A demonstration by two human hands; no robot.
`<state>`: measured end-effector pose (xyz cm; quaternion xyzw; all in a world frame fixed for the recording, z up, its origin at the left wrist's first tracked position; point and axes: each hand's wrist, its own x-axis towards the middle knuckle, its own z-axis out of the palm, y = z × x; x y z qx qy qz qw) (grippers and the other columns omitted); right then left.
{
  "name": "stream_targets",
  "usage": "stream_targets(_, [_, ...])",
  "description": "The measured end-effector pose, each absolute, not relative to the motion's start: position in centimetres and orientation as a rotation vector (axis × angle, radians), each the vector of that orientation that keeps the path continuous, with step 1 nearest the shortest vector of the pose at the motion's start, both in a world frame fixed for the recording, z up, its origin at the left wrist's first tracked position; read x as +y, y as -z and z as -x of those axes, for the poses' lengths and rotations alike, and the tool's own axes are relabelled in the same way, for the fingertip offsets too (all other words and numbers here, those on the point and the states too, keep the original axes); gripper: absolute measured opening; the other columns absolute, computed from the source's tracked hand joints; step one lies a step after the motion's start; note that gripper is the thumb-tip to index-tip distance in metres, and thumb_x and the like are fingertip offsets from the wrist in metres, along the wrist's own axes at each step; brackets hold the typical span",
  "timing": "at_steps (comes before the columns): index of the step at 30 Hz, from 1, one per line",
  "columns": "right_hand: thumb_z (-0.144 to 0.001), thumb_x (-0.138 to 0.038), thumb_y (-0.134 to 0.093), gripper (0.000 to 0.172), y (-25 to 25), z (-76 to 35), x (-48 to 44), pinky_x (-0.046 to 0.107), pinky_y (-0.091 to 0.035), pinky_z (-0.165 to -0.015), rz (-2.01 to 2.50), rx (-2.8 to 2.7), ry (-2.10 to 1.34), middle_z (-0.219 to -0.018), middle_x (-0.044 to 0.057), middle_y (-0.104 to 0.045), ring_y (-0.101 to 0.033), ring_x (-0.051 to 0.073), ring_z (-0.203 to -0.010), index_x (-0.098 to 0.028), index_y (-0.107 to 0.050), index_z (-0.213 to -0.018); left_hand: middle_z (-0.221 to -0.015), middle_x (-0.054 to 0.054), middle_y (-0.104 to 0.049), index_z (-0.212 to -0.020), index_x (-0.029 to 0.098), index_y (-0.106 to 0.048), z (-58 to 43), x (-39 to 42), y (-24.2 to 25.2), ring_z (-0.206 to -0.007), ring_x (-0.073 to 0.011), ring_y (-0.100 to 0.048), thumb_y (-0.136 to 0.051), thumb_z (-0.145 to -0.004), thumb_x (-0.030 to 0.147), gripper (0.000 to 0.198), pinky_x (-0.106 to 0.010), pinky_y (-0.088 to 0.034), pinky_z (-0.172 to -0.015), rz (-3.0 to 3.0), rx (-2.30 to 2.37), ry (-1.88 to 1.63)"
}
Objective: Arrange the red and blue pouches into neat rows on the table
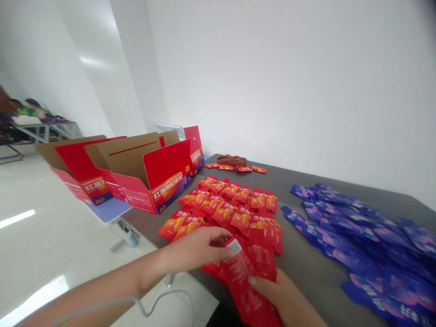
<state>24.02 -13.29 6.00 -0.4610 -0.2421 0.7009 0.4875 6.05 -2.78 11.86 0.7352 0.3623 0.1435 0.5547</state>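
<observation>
My right hand [288, 297] grips a stack of red sachets [247, 284] at the table's near edge, thumb on top. My left hand [200, 247] reaches in from the left and pinches the top of that same stack, near a white barcode label. Just beyond lies a spread of red sachets [231, 209] printed with orange fruit, overlapping in rows on the dark grey table [299, 259]. A long pile of blue-purple sachets [361, 240] runs along the right side.
Open red cardboard boxes [150, 177] with brown insides stand at the table's left end, another [194, 145] behind them. Brown bands [232, 160] and a few red sachets lie at the far edge by the white wall. Glossy white floor on the left.
</observation>
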Motion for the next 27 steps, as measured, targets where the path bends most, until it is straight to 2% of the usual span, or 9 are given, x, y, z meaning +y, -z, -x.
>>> stream_targets(3, [-0.063,-0.048,-0.080,0.057,-6.2,-24.5,-13.5,0.026,-0.048,-0.062,1.191,-0.615,-1.647,-0.079,0.009,-0.068,-0.062,0.017,-0.061,-0.009,-0.065,-0.101,-0.085,-0.002,-0.068,-0.098,0.018,-0.064,-6.0,-3.0,-12.4,-0.077,-0.0165,-0.061,-0.066,-0.074,0.035,0.029,-0.025,-0.048,-0.069,-1.709,0.896,-0.428])
stream_targets(7, [-0.064,-0.056,-0.078,0.066,-7.1,-25.9,-13.8,0.034,-0.052,-0.076,1.226,-0.457,-1.565,-0.098,0.013,-0.068,-0.067,0.026,-0.083,-0.011,-0.064,-0.110,-0.081,-0.001,-0.066,-0.088,0.018,-0.063,-4.1,-3.1,-13.5,-0.074,-0.0161,-0.060,-0.067,-0.072,0.037,0.025,-0.026,-0.048,-0.067,-1.798,1.067,-0.778])
stream_targets(10, [-0.064,-0.056,-0.078,0.065,-7.6,-26.8,-14.2,0.035,-0.054,-0.080,1.233,-0.344,-1.526,-0.107,0.013,-0.066,-0.066,0.028,-0.093,-0.013,-0.064,-0.111,-0.082,-0.001,-0.068,-0.082,0.018,-0.063,-2.0,-2.7,-13.1,-0.077,-0.0167,-0.062,-0.064,-0.077,0.035,0.017,-0.027,-0.049,-0.072,-1.943,1.197,-1.036])
stream_targets(13, [-0.063,-0.058,-0.078,0.066,-7.5,-27.3,-14.4,0.036,-0.054,-0.080,1.238,-0.338,-1.518,-0.105,0.015,-0.066,-0.065,0.030,-0.094,-0.009,-0.066,-0.106,-0.087,-0.002,-0.071,-0.083,0.020,-0.066,-0.1,-2.0,-11.3,-0.085,-0.0164,-0.065,-0.056,-0.083,0.023,0.011,-0.028,-0.049,-0.081,-2.370,1.176,-1.155])
stream_targets(19, [-0.061,-0.058,-0.080,0.065,-6.7,-27.3,-14.4,0.036,-0.055,-0.079,1.234,-0.362,-1.516,-0.099,0.016,-0.067,-0.065,0.030,-0.094,-0.007,-0.069,-0.099,-0.103,-0.004,-0.072,-0.096,0.021,-0.066,1.6,-1.4,-6.8,-0.097,-0.0158,-0.066,-0.050,-0.089,0.015,0.019,-0.027,-0.049,-0.089,-3.072,0.762,-0.914])
stream_targets(27, [-0.060,-0.053,-0.082,0.061,-6.2,-27.2,-14.5,0.034,-0.056,-0.076,1.206,-0.288,-1.548,-0.093,0.013,-0.069,-0.067,0.028,-0.088,-0.009,-0.067,-0.099,-0.111,-0.008,-0.069,-0.107,0.019,-0.064,1.0,-2.1,-5.6,-0.098,-0.0213,-0.066,-0.046,-0.090,0.017,0.025,-0.034,-0.052,-0.089,-3.136,0.742,-0.478])
